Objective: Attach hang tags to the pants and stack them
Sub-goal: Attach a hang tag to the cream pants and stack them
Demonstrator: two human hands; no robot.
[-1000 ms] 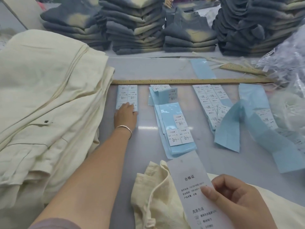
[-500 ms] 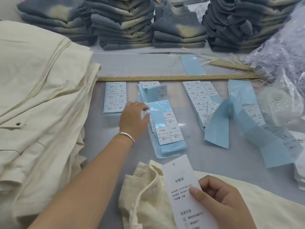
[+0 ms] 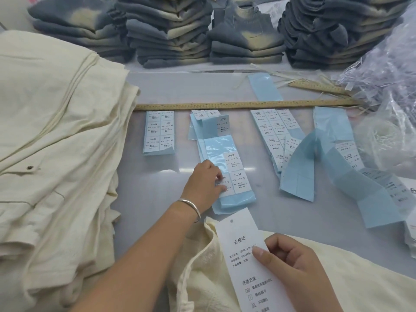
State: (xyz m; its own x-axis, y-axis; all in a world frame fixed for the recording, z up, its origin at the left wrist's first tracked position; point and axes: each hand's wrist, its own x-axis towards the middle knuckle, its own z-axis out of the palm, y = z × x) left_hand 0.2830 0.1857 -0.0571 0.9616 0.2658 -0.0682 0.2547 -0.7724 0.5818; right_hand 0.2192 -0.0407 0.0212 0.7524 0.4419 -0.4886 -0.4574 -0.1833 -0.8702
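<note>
My right hand (image 3: 290, 264) grips a long white hang tag (image 3: 242, 239) with printed text and a punched hole at its top. The tag lies over cream pants (image 3: 202, 280) spread at the near edge. My left hand (image 3: 203, 183), a silver bangle on its wrist, reaches onto a blue sticker sheet (image 3: 225, 147). Its thumb and fingertips pinch the lower-left white size sticker (image 3: 225, 188) marked S. A tall stack of folded cream pants (image 3: 56, 154) fills the left side.
A wooden ruler (image 3: 225, 105) lies across the grey table. More sticker sheets (image 3: 158, 134) (image 3: 273, 131) and loose blue backing strips (image 3: 315, 158) lie beyond my hands. Piles of grey-blue garments (image 3: 175, 30) line the back. Crumpled clear plastic bags (image 3: 387, 75) sit at the right.
My left hand has left the XS sheet at the left and moved right and nearer, onto the S sheet, where it now pinches a sticker. The right hand keeps holding the tag.
</note>
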